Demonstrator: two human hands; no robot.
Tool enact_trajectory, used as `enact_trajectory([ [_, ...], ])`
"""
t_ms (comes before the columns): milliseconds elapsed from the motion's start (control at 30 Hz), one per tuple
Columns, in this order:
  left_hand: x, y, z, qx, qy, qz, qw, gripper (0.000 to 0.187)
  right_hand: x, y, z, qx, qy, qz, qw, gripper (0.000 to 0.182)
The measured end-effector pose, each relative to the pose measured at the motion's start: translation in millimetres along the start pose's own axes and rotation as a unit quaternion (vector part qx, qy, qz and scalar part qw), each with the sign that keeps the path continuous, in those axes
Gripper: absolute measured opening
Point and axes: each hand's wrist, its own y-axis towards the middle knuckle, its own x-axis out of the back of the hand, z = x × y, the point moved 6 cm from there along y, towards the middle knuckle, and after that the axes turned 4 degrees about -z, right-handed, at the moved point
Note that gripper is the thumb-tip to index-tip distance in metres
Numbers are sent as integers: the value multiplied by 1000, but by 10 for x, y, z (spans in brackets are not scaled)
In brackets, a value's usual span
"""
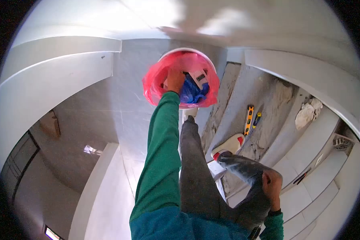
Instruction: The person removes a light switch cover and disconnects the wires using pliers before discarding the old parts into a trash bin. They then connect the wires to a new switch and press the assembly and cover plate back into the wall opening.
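A bucket [187, 49] with a white rim stands below the wall, lined with a pink plastic bag [150, 82]. My left hand [174, 80] reaches down inside the lined bucket; its fingers are hidden among the contents. Beside it in the bag lie a crumpled blue plastic bag [191, 91] and a white box-like item [199, 79] with a dark patch. My right hand [271, 185] rests on my bent right knee and appears to hold nothing, with thumb and fingers seeming apart.
On the stepped grey ledge at right lie a yellow spirit level [249, 120] and a yellow-and-black handled tool [257, 119]. Further right are a whitish crumpled cloth [308, 113] and dark-handled pliers [302, 176]. My slipper [229, 146] stands on the ledge.
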Motion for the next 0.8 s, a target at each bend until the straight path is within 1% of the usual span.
enact_trajectory([
  [33, 114, -29, -16, 6, 4, -12, 1000, 26, 5, 15, 11, 15, -1, 5, 1000, 13],
  [100, 365, -51, 20, 89, -66, -82, 990, 25, -12, 27, -19, 41, -7, -4, 999, 13],
  [133, 311, -2, 19, 42, -91, -145, 984, 23, -60, -35, -86, 35, 2, -19, 999, 12],
  [167, 182, 36, 59, 46, -94, -153, 983, 23, -73, -94, -158, 26, 11, -32, 999, 12],
  [200, 209, 35, 56, 28, -104, -180, 978, 22, -88, -118, -203, -40, 10, 11, 999, 18],
  [233, 224, -10, 12, 9, -115, -203, 972, 21, -75, -118, -174, -43, 6, 12, 999, 18],
  [267, 215, -84, -33, 10, -119, -196, 973, 21, -59, -100, -151, -58, 29, 15, 998, 17],
  [300, 230, -109, 22, 70, -185, -87, 976, 21, -37, -39, -88, -69, 54, 16, 996, 16],
  [333, 260, -97, 108, 130, -244, 16, 961, 21, -51, 82, -1, -66, 56, 15, 996, 16],
  [367, 476, -153, 95, 131, -239, 11, 962, 21, -65, 245, 172, -5, 83, -6, 997, 13],
  [400, 660, -351, 92, 234, -499, -20, 834, 23, -77, 428, 375, 59, 110, -29, 992, 10],
  [433, 855, -570, 30, 310, -713, -50, 628, 26, -109, 620, 588, 98, 145, -43, 984, 12],
  [467, 1194, -720, -30, 332, -740, -55, 583, 28, -112, 822, 840, 137, 178, -59, 973, 14],
  [500, 1539, -876, -88, 353, -765, -60, 536, 29, -126, 1040, 1090, 120, 218, -20, 968, 18],
  [533, 1861, -1011, -155, 342, -776, -61, 526, 30, -119, 1229, 1355, 101, 256, 20, 961, 22],
  [567, 2165, -1119, -224, 330, -788, -62, 515, 32, -34, 1383, 1651, 147, 262, 11, 954, 24],
  [600, 2504, -1216, -282, 324, -789, -69, 517, 32, 73, 1497, 1944, 195, 264, 3, 945, 27],
  [667, 3059, -1409, -391, 339, -812, -50, 472, 33, 389, 1568, 2467, 222, 310, -31, 924, 31],
  [700, 3260, -1448, -379, 332, -814, -57, 473, 33, 515, 1594, 2617, 230, 307, -37, 923, 31],
  [767, 3657, -1599, -336, 297, -800, -93, 513, 25, 672, 1535, 2752, 201, 343, -33, 917, 32],
  [800, 3839, -1640, -296, 286, -785, -100, 541, 23, 730, 1453, 2776, 209, 340, -31, 916, 32],
])
